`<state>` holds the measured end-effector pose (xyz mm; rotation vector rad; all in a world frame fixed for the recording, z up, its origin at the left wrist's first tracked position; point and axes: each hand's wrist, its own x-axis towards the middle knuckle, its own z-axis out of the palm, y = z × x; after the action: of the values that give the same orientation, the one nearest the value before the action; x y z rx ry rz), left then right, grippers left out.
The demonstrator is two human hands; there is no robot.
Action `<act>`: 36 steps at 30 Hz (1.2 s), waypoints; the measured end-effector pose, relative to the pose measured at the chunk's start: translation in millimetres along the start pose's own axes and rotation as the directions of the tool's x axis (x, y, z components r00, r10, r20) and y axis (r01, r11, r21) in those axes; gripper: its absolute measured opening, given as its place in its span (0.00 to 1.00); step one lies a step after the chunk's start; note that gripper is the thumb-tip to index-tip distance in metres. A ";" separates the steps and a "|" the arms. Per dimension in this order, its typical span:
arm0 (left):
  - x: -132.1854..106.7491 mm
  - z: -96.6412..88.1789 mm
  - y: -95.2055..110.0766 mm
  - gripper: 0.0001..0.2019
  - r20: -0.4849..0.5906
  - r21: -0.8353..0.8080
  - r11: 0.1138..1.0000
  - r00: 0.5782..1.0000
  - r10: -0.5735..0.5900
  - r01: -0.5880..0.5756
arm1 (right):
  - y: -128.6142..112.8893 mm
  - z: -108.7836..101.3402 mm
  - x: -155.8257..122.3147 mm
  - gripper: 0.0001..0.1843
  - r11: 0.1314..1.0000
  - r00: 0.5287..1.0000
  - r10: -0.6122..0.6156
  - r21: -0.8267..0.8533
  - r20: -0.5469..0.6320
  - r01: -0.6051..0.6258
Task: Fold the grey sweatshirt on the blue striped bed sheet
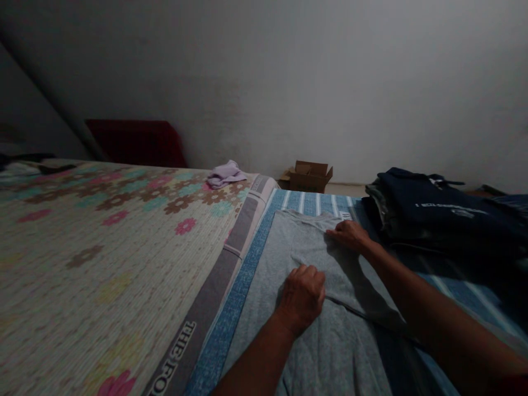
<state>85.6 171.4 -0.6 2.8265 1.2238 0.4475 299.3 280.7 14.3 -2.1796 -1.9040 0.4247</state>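
A light grey T-shirt lies spread on a blue striped sheet, its neckline toward the wall. Part of it is folded over, with an edge running across below my hands. My left hand is closed, its fingers curled down onto the cloth near the middle. Farther up, my right hand pinches the fabric near the shoulder beside the neckline. The fingertips of both hands are partly hidden, and a dark shadow falls under the right forearm.
At right sits a stack of folded dark clothes. A flowered mat covers the left side, with a lilac cloth at its far edge. Beyond the bed are an open cardboard box and a dark red panel against the wall.
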 end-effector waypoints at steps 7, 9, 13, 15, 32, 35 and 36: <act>0.5 1.3 -1.7 0.03 -0.018 -0.012 1.000 1.000 0.005 -0.005 | -10.4 2.3 12.7 0.25 0.991 0.995 -0.025 0.132 0.098 0.012; 0.6 1.2 -1.7 0.03 -0.016 -0.013 1.000 1.000 0.007 -0.007 | -9.0 2.4 14.3 0.25 0.987 0.993 -0.033 0.159 0.112 0.015; 0.5 0.1 -1.1 0.03 -0.004 -0.013 1.000 1.000 0.007 -0.007 | -4.7 9.0 16.8 0.19 0.983 0.998 -0.028 0.181 0.051 0.019; 0.4 -0.3 -1.0 0.02 0.007 -0.015 1.000 1.000 0.006 -0.006 | -2.9 14.5 17.6 0.16 0.985 1.000 -0.020 0.170 0.003 0.019; -1.7 5.3 -6.5 0.30 0.024 -0.042 0.970 0.971 -0.239 0.240 | -1.7 22.0 17.2 0.14 0.997 0.999 -0.027 0.072 -0.023 0.028; -1.4 8.3 -8.7 0.32 0.111 -0.012 0.968 0.962 -0.249 0.252 | -1.8 21.7 16.9 0.15 0.999 0.999 -0.031 0.033 -0.030 0.032; -1.0 7.9 -8.8 0.32 0.134 -0.001 0.967 0.958 -0.252 0.254 | -1.6 21.8 16.8 0.15 0.999 0.999 -0.033 0.016 -0.037 0.034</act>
<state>80.9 177.4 -9.7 2.5848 1.5155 0.2512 292.1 296.9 -6.7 -2.1274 -1.9079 0.3905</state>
